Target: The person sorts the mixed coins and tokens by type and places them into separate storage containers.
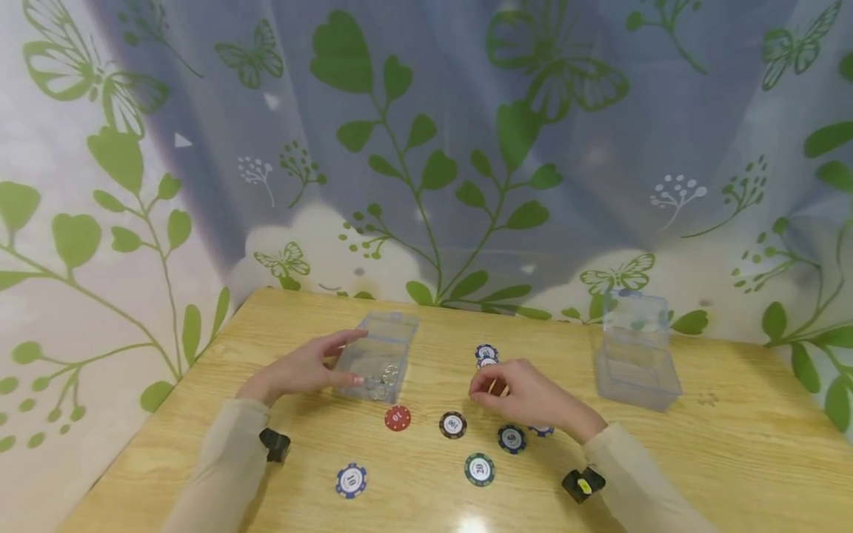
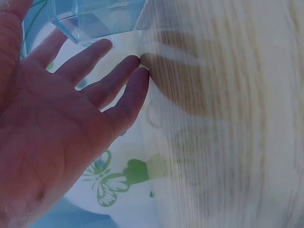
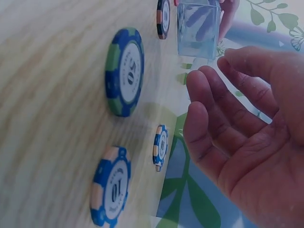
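Poker chips (image 1: 480, 469) lie scattered at lower centre. Above them hovers the right hand (image 1: 526, 392), loosely curved, seemingly empty; the left hand (image 1: 303, 374), fingers relaxed, is at the clear box (image 1: 365, 359), centre-left. Probably chip collecting; next calls for pinching one rim.

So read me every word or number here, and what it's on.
"10": red chip
"100": dark chip
"20": green chip
"50": blue-green chip
"10": front-left blue chip
"10": blue-and-peach chip, right wrist view
Too blurred or small: numbers on far blue chips, ring lettering, yellow wrist-camera mark.
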Available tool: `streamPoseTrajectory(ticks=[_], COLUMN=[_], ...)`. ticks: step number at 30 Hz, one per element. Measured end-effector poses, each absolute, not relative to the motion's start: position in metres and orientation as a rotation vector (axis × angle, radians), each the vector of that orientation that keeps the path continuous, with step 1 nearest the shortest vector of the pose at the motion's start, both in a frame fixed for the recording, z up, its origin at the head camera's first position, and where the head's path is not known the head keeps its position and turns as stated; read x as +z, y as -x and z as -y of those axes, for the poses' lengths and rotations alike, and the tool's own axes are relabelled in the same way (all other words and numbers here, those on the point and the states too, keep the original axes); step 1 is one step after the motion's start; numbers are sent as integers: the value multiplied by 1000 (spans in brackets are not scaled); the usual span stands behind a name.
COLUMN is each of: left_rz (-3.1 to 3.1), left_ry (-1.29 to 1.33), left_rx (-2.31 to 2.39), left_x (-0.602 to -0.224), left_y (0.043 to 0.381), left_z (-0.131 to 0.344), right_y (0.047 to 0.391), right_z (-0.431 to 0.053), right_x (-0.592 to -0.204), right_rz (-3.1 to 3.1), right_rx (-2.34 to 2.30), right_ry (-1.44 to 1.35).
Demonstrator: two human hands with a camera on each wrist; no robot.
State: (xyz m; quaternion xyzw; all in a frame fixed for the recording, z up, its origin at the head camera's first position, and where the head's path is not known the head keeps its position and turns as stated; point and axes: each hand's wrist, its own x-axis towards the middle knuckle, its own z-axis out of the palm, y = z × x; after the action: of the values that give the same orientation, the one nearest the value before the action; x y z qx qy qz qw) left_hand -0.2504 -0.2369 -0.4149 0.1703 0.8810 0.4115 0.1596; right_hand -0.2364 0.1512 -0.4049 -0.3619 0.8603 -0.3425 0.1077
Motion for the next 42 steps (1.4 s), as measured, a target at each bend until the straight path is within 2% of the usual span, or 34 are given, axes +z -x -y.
streamPoseTrajectory(ticks=[17, 25, 42], left_rz=[-2487, -2465, -2371], left_ry=[-371, -428, -369], left_rx=[1155, 1145, 1225], left_x=[-418, -418, -419], left_y=[248, 249, 250], left_z=[234, 234, 235], right_y=[225, 224, 227], right_z=[-142, -138, -126], right_x=[-415, -416, -423], right_rz=[-2409, -2419, -2486], right_rx=[-943, -929, -833], right_ry=[1183, 1195, 1209])
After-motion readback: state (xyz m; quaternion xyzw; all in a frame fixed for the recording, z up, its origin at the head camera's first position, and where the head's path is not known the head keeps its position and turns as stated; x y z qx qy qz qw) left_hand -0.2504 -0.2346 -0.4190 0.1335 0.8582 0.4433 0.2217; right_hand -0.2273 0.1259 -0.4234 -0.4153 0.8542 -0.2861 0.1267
